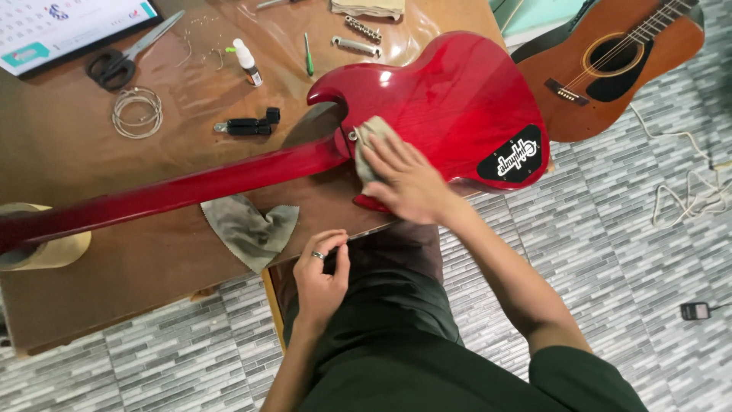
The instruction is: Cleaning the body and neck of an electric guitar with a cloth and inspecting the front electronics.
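You stand at a brown table [91, 290] on a grey tiled floor [610, 229], with an acoustic guitar [610, 65] lying on the floor at the far right.

A red electric guitar [450, 99] lies back-up across the table. Its glossy body is at the right, with a black oval plate [513, 155] near its right edge. The neck [175, 191] runs left to a tan rest [46, 248] at the table's left end.

Your right hand [404, 179] lies flat, fingers spread, pressing a small grey cloth [371, 137] onto the body where the neck joins it. Your left hand [320, 275] is at the near table edge, fingers curled around it, a ring on one finger. It holds nothing else.

A second grey cloth [248, 229] hangs over the near edge, just under the neck.

On the far side of the table lie:
- scissors [126, 55]
- a coil of wire [137, 112]
- a small white bottle [246, 61]
- a green-handled tool [308, 55]
- a black winder [248, 124]
- two metal bridge parts [357, 38]

I can see no open container with contents; the bottle is capped.
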